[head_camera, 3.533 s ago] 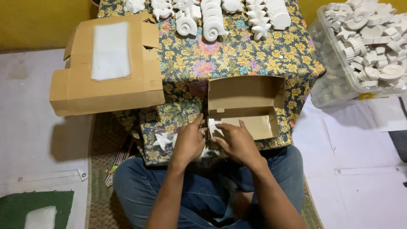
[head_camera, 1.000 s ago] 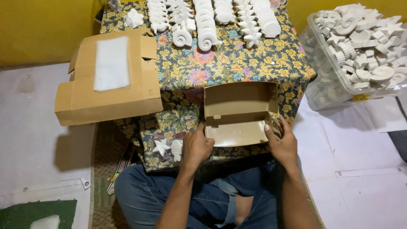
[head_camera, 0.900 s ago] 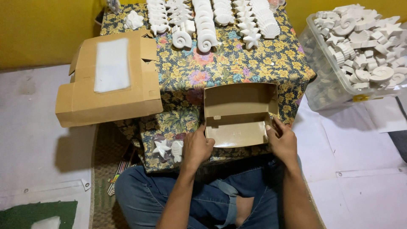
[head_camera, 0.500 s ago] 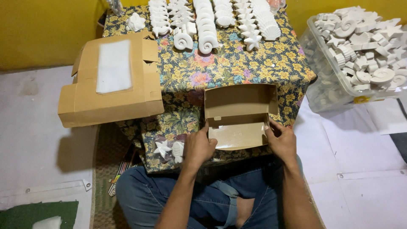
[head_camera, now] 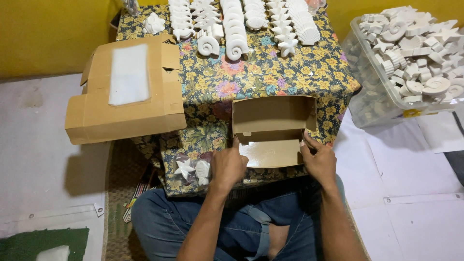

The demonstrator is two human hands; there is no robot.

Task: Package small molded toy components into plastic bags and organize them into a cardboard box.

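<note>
Box (head_camera: 273,130) is sitting open at the near edge of the floral tablecloth (head_camera: 270,72). We are bracing it from both sides: left hand (head_camera: 227,166) and right hand (head_camera: 319,162) are gripping its front corners, fingers closed on cardboard, probably steadying it. 2 white shapes (head_camera: 193,170) are lying just left. Bigger carton (head_camera: 125,92) is resting further left.

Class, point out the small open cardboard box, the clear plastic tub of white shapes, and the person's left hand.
Small open cardboard box (head_camera: 273,114), head view, inner back wall.
Clear plastic tub (head_camera: 374,104), head view, front side wall.
Left hand (head_camera: 228,165), head view, back of hand.
</note>
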